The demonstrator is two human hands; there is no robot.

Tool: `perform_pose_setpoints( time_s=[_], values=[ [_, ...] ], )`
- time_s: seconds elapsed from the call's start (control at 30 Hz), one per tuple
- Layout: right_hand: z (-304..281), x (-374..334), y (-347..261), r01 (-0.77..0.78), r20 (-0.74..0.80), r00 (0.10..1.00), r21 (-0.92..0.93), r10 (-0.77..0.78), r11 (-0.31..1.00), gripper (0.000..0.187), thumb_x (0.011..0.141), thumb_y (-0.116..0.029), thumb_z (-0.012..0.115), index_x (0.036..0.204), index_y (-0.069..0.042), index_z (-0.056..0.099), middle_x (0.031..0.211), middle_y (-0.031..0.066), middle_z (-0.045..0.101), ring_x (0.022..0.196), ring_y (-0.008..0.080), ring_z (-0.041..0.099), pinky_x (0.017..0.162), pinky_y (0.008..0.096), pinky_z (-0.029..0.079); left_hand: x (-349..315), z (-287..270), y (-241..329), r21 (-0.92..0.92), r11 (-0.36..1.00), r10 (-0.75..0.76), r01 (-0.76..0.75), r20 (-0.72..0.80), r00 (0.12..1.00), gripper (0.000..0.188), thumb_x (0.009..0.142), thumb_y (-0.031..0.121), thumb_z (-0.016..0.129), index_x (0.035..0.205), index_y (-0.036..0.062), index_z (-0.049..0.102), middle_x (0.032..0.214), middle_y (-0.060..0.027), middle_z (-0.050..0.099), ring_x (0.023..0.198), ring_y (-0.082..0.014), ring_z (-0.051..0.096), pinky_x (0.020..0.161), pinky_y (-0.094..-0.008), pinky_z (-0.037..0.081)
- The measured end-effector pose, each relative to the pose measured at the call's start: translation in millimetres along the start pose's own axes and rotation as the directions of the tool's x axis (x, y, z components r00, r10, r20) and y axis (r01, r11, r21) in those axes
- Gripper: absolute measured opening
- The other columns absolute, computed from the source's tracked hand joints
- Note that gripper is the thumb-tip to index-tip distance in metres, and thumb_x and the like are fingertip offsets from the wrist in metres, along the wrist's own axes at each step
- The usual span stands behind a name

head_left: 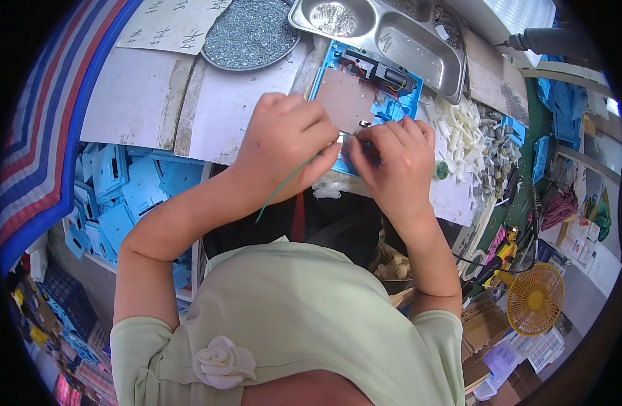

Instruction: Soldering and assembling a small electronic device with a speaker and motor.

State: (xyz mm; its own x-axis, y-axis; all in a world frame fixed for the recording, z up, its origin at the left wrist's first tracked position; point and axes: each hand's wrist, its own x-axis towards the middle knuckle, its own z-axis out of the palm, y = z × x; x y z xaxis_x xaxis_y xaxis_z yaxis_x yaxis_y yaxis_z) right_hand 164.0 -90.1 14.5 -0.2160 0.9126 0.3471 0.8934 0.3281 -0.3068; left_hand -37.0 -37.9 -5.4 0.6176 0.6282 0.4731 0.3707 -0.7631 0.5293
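Note:
My left hand (291, 145) is closed with its fingertips pinching a thin green wire (274, 193), whose loose end hangs down toward my lap. My right hand (399, 159) is closed too, thumb and forefinger pressed together where the wire passes between both hands. A small white piece shows beside the left fingertips; its kind is too small to tell. Right beyond my fingers lies a light-blue plastic housing (411, 103) with a brown flat panel (341, 95) on it. A black motor unit (379, 70) with red and dark wires sits along the housing's far side.
A round tray (219, 57) heaped with small screws stands at the far left, beside a metal compartment tray (453, 81). White plastic parts (460, 128) and metal parts (502, 159) are piled to the right. A power screwdriver (548, 42) hangs at upper right. Blue housings (131, 196) fill a bin at left.

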Motion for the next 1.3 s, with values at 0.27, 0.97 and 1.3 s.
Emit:
perform_pose_setpoints(
  time_s=[0.27, 0.97, 1.3],
  values=[
    [0, -3, 10, -0.011, 0.024, 1.000, 0.148, 0.008, 0.989, 0.012, 0.078, -0.012, 0.080, 0.082, -0.009, 0.070, 0.075, 0.0028, 0.066, 0.076, 0.0237, 0.060, 0.083, 0.0403, 0.042, 9, 12, -1, 0.082, 0.995, -0.055, 0.055, 0.001, 0.998, 0.020, 0.074, 0.013, 0.079, 0.089, 0.0101, 0.065, 0.085, -0.0040, 0.058, 0.082, -0.0246, 0.060, 0.081, -0.0414, 0.041],
    [0, 4, 20, 0.048, 0.044, 0.997, 0.171, -0.057, 0.984, 0.018, 0.077, -0.010, 0.079, 0.092, -0.011, 0.069, 0.079, 0.0029, 0.069, 0.076, 0.0259, 0.061, 0.076, 0.0384, 0.044, 7, 19, -8, -0.070, 0.996, -0.060, 0.061, 0.016, 0.998, 0.016, 0.077, 0.009, 0.075, 0.089, 0.0098, 0.064, 0.082, -0.0037, 0.059, 0.076, -0.0234, 0.061, 0.083, -0.0389, 0.041],
    [5, 1, 24, 0.059, 0.037, 0.997, 0.200, -0.067, 0.978, 0.015, 0.078, -0.010, 0.079, 0.090, -0.011, 0.070, 0.083, 0.0040, 0.072, 0.074, 0.0268, 0.061, 0.074, 0.0387, 0.046, 16, 13, 2, 0.017, 0.994, -0.106, 0.105, 0.116, 0.987, 0.018, 0.078, 0.014, 0.076, 0.088, 0.0093, 0.062, 0.082, -0.0057, 0.056, 0.078, -0.0253, 0.061, 0.077, -0.0405, 0.041]
  ],
)
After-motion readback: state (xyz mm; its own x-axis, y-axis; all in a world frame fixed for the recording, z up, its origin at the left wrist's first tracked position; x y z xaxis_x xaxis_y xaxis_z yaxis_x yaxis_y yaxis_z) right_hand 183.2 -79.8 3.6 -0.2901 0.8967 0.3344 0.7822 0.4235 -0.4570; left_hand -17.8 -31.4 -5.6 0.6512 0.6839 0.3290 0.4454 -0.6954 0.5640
